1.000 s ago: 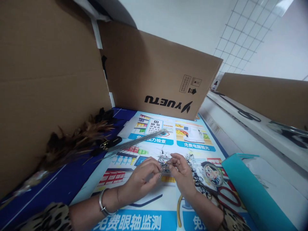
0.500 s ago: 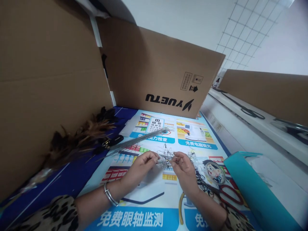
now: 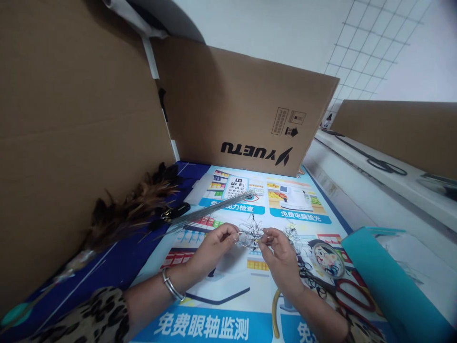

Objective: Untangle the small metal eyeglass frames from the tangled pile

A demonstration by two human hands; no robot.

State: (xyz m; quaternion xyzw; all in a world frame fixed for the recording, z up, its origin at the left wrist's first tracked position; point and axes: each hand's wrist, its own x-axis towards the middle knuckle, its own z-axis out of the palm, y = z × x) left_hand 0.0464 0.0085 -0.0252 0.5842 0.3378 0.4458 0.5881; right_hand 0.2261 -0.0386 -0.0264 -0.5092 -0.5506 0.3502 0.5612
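Over the printed sheet, my left hand (image 3: 218,244) pinches the left end of a thin silvery wire (image 3: 244,239) between thumb and fingers. My right hand (image 3: 280,255) is closed in a pinch on the same wire, a short way to the right. The wire bends in a small curve between them. Just behind the fingers lies a tangle of thin dark wire pieces (image 3: 253,225), partly overlapping the held wire, so where one ends and the other begins is hard to tell. A bundle of long straight wires (image 3: 221,206) lies farther back on the left.
Scissors with red handles (image 3: 355,294), small black rings (image 3: 317,286) and a round clear dish (image 3: 327,259) sit right of my right forearm. A teal box (image 3: 387,276) stands farther right. Brown feathers (image 3: 132,205) lie left, beside cardboard walls (image 3: 243,105).
The whole view has shifted slightly, so things appear a little farther right. My hands keep their pinch, and the wire curve between them shows more clearly.
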